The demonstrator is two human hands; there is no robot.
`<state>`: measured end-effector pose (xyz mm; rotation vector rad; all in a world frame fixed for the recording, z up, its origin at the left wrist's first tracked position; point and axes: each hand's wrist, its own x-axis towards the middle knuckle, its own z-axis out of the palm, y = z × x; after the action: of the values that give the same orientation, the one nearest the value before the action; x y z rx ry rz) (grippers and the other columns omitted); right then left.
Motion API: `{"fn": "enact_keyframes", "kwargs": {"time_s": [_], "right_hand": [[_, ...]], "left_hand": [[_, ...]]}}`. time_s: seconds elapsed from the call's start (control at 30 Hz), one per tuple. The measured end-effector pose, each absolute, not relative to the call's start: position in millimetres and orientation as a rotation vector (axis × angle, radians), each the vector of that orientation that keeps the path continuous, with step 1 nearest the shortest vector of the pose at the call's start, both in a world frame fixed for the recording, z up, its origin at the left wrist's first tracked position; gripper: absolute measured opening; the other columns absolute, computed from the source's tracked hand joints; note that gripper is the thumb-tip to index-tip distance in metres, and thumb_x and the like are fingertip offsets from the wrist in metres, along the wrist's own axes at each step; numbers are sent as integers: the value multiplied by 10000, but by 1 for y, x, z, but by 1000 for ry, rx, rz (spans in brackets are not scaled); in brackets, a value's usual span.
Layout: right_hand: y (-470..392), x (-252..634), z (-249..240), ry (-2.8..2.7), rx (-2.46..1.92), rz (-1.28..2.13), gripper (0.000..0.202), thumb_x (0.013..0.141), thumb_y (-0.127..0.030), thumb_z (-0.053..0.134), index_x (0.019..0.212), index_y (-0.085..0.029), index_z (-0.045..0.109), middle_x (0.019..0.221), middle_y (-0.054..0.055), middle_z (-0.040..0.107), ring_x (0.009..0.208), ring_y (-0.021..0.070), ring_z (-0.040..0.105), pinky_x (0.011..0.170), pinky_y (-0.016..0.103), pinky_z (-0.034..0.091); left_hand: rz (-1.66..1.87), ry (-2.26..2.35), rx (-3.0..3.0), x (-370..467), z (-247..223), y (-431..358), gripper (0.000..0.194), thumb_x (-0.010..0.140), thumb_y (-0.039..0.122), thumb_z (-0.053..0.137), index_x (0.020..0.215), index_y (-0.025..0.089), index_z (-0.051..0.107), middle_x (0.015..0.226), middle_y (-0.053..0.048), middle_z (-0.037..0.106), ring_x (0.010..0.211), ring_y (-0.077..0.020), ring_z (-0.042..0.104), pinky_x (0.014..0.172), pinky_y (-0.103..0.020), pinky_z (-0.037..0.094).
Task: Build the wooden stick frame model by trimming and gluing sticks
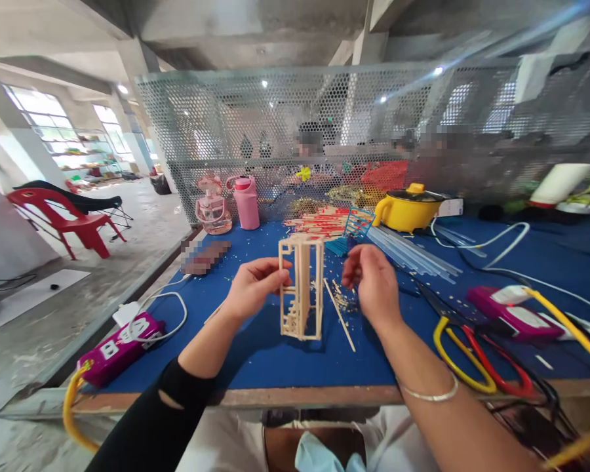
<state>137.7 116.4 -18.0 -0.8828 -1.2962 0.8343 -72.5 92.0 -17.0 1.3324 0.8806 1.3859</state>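
My left hand (pixel 260 285) pinches the left edge of a small frame model (pixel 302 288) built from thin pale wooden sticks. The model is upright over the blue table, with short crosspieces like steps low on its left side. To the right of it, apart from it, my right hand (pixel 373 285) is closed with the fingers curled in; whatever it may hold is hidden. Between the model and that hand, a loose wooden stick (pixel 340 316) lies on the table among small wood scraps (pixel 343 298).
Red-tipped sticks (pixel 319 223), clear plastic rods (pixel 415 252) and a yellow pot (pixel 408 211) lie farther back. Scissors (pixel 465 354) and a purple power strip (pixel 514 314) are at right, another purple strip (pixel 120 347) at left. A perforated metal screen (pixel 255 124) rises behind.
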Motion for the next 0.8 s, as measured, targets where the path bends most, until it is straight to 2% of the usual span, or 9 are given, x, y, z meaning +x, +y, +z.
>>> {"fn": "enact_keyframes", "kwargs": {"time_s": [0.07,0.23,0.33,0.47,0.57,0.7,0.8], "right_hand": [[123,151,-17,-1337,-1113,634,280,863,-492,456,809,-219,487,602,-42,508,477,108,485,451,231,357],[106,158,-29,-2198,-1779,311,200,774,-368,592,672,-201,550,668,35,625,646,178,577,546,269,320],[94,155,-38,-2246,-1858,291,172,773,-287,576,631,-192,560,694,68,660,677,205,605,541,276,287],[94,161,-40,-2218,-1884,304,236,821,-250,470,601,-194,536,659,69,660,615,189,594,531,279,292],[86,167,-38,-2025,-1790,451,239,849,-311,428,662,-204,530,624,39,635,568,168,566,535,272,340],[63,166,-36,-1652,-1510,617,329,857,-507,408,926,-215,542,688,14,627,579,162,577,528,258,403],[60,168,-35,-1677,-1513,563,330,840,-511,423,960,-226,538,733,23,636,633,180,595,554,269,421]], "left_hand": [[1438,855,1286,-81,-18,95,300,674,353,748,890,152,691,650,-12,679,554,-105,606,525,-212,488],[1534,870,1226,-87,-15,97,329,658,352,766,916,167,681,670,-11,687,615,-123,645,544,-206,508],[1496,887,1218,-83,-15,95,316,660,352,767,891,158,675,665,-10,679,611,-116,634,543,-206,511],[1437,866,1179,-78,-16,94,332,669,378,758,898,157,661,679,-10,668,610,-112,616,539,-214,514],[1424,839,1151,-76,-15,92,323,674,371,758,896,161,653,727,-15,657,645,-111,610,541,-210,515],[1403,808,1160,-72,-14,89,290,688,364,751,859,155,645,751,-17,635,661,-108,598,562,-219,524],[1390,792,1167,-70,-15,86,264,699,356,742,838,159,636,753,-15,636,663,-109,604,565,-218,522]]}}
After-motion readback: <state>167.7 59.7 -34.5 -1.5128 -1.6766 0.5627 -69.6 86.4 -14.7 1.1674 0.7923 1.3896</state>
